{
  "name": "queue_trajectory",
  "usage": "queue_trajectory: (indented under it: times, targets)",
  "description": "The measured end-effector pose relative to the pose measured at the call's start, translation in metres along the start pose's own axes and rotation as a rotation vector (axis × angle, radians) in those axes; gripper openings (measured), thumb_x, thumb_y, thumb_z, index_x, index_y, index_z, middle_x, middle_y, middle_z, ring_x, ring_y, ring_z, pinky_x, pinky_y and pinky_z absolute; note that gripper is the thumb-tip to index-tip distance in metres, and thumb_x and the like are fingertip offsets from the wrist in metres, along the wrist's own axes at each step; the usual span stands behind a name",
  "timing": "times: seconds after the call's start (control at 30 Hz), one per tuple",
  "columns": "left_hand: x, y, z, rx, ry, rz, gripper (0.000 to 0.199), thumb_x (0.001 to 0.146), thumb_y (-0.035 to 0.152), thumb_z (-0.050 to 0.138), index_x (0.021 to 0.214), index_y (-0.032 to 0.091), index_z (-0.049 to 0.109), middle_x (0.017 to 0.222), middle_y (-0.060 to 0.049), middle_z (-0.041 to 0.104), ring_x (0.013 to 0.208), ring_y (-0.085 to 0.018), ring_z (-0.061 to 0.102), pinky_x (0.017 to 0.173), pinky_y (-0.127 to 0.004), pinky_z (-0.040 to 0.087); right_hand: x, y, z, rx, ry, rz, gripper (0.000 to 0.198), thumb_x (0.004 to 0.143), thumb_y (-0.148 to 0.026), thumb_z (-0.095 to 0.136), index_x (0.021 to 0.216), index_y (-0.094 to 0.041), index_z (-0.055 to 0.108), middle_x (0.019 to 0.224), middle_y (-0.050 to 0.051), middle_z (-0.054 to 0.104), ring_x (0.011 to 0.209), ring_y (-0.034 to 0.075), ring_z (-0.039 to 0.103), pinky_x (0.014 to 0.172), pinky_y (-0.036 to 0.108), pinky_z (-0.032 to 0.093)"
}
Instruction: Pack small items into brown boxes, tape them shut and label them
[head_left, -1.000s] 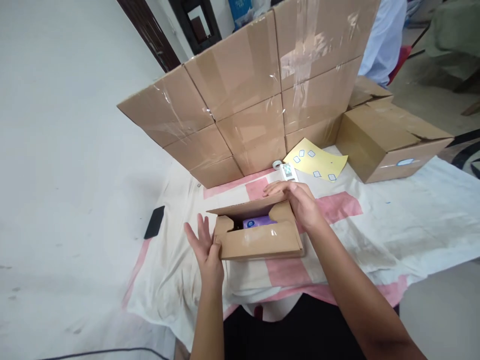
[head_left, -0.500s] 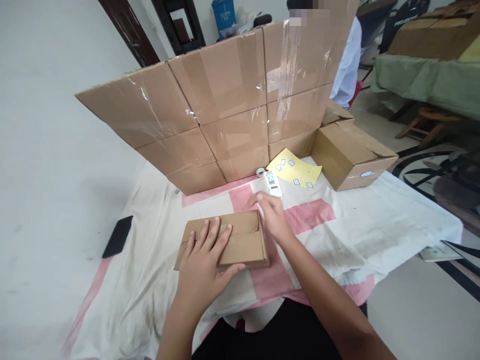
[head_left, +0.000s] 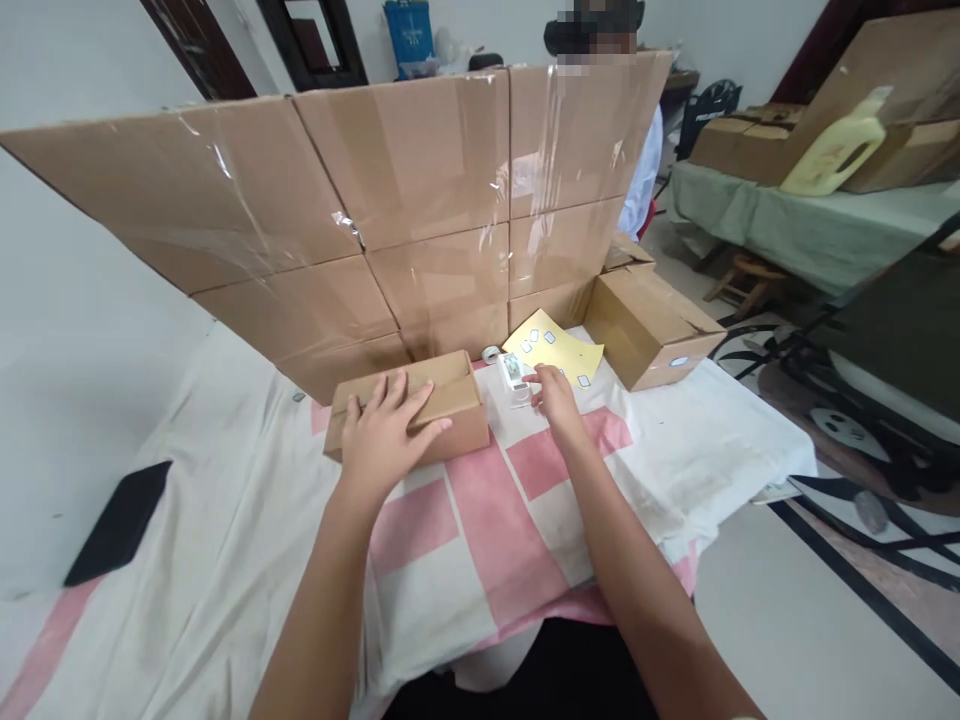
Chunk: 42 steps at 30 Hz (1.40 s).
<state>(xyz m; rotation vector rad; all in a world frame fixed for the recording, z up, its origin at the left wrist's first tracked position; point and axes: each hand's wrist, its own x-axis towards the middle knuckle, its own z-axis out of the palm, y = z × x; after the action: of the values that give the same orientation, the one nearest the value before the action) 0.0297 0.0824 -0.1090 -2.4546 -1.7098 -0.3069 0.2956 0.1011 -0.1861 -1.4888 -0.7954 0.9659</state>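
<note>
My left hand [head_left: 386, 430] lies with spread fingers on top of a closed brown cardboard box [head_left: 452, 395], which rests on the cloth against or close to the tall cardboard panel. My right hand [head_left: 559, 398] reaches over the cloth, fingers apart and slightly bent. Its fingertips are at the right edge of a small white device with a screen [head_left: 514, 372]; whether they touch it I cannot tell. Behind the device lies a yellow sheet [head_left: 562, 350] bearing several small white stickers with dark outlines. A small white roll [head_left: 491, 354] sits beside the device.
The taped cardboard panel [head_left: 450, 270] stands along the back. A larger cardboard box [head_left: 660, 325] is at the right rear. On the left lies a flat black object [head_left: 120, 520]. Behind the panel is a person in a light-blue sleeve [head_left: 645, 170]. A pink-and-white cloth [head_left: 517, 530] covers the table.
The cardboard box has gone forward toward the panel, my left hand still on it. My right hand has left the box's right side and reached the white device. The view has shifted right.
</note>
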Motion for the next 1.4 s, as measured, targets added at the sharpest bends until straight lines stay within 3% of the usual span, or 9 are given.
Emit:
queue_trajectory:
  times: [0.13, 0.33, 0.47, 0.6, 0.7, 0.83, 0.97, 1.1, 1.4]
  targets:
    - [0.027, -0.017, 0.011, -0.068, 0.060, 0.073, 0.059, 0.092, 0.064, 0.055, 0.144, 0.036, 0.055, 0.161, -0.004, 0.042, 0.149, -0.031, 0.038, 0.121, -0.062, 0.028, 0.012, -0.027, 0.001, -0.174, -0.039, 0.145, 0.032, 0.096, -0.053, 0.047, 0.103, -0.022, 0.054, 0.105, 0.005, 0.072, 0.040, 0.007, 0.041, 0.042, 0.027, 0.029]
    - [0.021, -0.025, 0.022, -0.129, 0.146, 0.118, 0.063, 0.092, 0.071, 0.049, 0.143, 0.036, 0.056, 0.160, -0.005, 0.043, 0.149, -0.031, 0.039, 0.122, -0.062, 0.027, 0.047, -0.069, 0.023, -0.449, -0.078, 0.389, 0.027, 0.088, -0.040, 0.067, 0.098, -0.019, 0.053, 0.069, 0.006, 0.065, 0.037, 0.011, 0.041, 0.038, 0.025, 0.027]
    - [0.020, -0.026, 0.022, -0.173, 0.134, 0.126, 0.065, 0.091, 0.073, 0.046, 0.143, 0.036, 0.056, 0.161, -0.006, 0.042, 0.149, -0.032, 0.038, 0.122, -0.064, 0.025, 0.052, -0.076, 0.033, -0.489, -0.028, 0.512, 0.029, 0.087, -0.040, 0.067, 0.099, -0.019, 0.052, 0.062, 0.002, 0.057, 0.040, 0.011, 0.041, 0.037, 0.023, 0.033]
    - [0.023, -0.028, 0.020, -0.223, 0.107, 0.128, 0.065, 0.091, 0.072, 0.047, 0.144, 0.035, 0.055, 0.161, -0.006, 0.041, 0.150, -0.033, 0.036, 0.122, -0.065, 0.024, 0.052, -0.078, 0.036, -0.466, 0.026, 0.550, 0.031, 0.090, -0.043, 0.062, 0.104, -0.018, 0.052, 0.062, -0.002, 0.050, 0.043, 0.012, 0.043, 0.040, 0.030, 0.050]
    - [0.024, -0.028, 0.020, -0.244, 0.118, 0.132, 0.065, 0.092, 0.071, 0.047, 0.143, 0.034, 0.056, 0.161, -0.007, 0.042, 0.150, -0.034, 0.036, 0.122, -0.065, 0.022, 0.051, -0.078, 0.040, -0.434, 0.058, 0.498, 0.030, 0.089, -0.037, 0.065, 0.108, -0.018, 0.052, 0.063, -0.005, 0.047, 0.046, 0.012, 0.045, 0.048, 0.038, 0.059]
    - [0.024, -0.029, 0.022, -0.256, 0.137, 0.137, 0.064, 0.092, 0.071, 0.047, 0.142, 0.033, 0.057, 0.160, -0.008, 0.043, 0.150, -0.034, 0.036, 0.122, -0.066, 0.022, 0.043, -0.067, 0.044, -0.394, 0.128, 0.368, 0.031, 0.087, -0.029, 0.070, 0.109, -0.018, 0.052, 0.065, -0.003, 0.050, 0.051, 0.015, 0.054, 0.049, 0.038, 0.061]
    - [0.024, -0.029, 0.024, -0.253, 0.134, 0.136, 0.064, 0.091, 0.072, 0.046, 0.143, 0.035, 0.056, 0.160, -0.008, 0.043, 0.150, -0.033, 0.035, 0.121, -0.066, 0.022, 0.028, -0.048, 0.039, -0.313, 0.182, 0.222, 0.024, 0.092, -0.038, 0.063, 0.101, -0.019, 0.052, 0.067, -0.002, 0.051, 0.056, 0.014, 0.057, 0.048, 0.029, 0.059]
    - [0.022, -0.028, 0.024, -0.243, 0.173, 0.134, 0.063, 0.092, 0.071, 0.047, 0.143, 0.035, 0.056, 0.159, -0.008, 0.045, 0.150, -0.031, 0.036, 0.123, -0.063, 0.020, 0.013, -0.033, 0.036, -0.213, 0.215, 0.079, 0.030, 0.092, -0.046, 0.064, 0.089, -0.021, 0.048, 0.066, -0.003, 0.051, 0.060, 0.013, 0.057, 0.048, 0.021, 0.055]
    - [0.020, -0.027, 0.024, -0.241, 0.181, 0.121, 0.061, 0.092, 0.069, 0.049, 0.142, 0.036, 0.056, 0.158, -0.007, 0.046, 0.148, -0.031, 0.039, 0.124, -0.061, 0.019, -0.012, -0.009, 0.028, 0.066, 0.205, -0.191, 0.052, 0.076, -0.070, 0.067, 0.074, -0.024, 0.042, 0.059, -0.003, 0.046, 0.082, 0.021, 0.066, 0.058, 0.026, 0.057]
